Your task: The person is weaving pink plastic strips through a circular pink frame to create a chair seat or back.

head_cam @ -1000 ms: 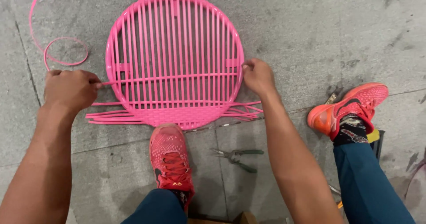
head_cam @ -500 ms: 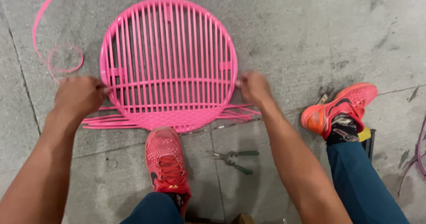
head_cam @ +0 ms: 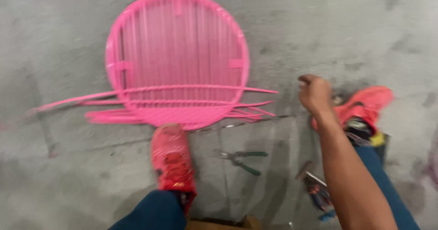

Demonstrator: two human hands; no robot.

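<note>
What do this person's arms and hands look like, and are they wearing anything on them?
Only the right hand and its forearm show. Both are bare: no glove, no sleeve, no watch or ring that the blurred picture lets me see. The left hand is out of view. Lower down, the person wears dark blue trousers and red-orange sneakers.

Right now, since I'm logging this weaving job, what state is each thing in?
Round pink woven frame: flat on the floor, lower rows woven, strand ends sticking out sideways.
Green-handled pliers: lying on the floor, untouched.
Right hand: off the frame, fingers curled.
Left hand: out of view.
</note>
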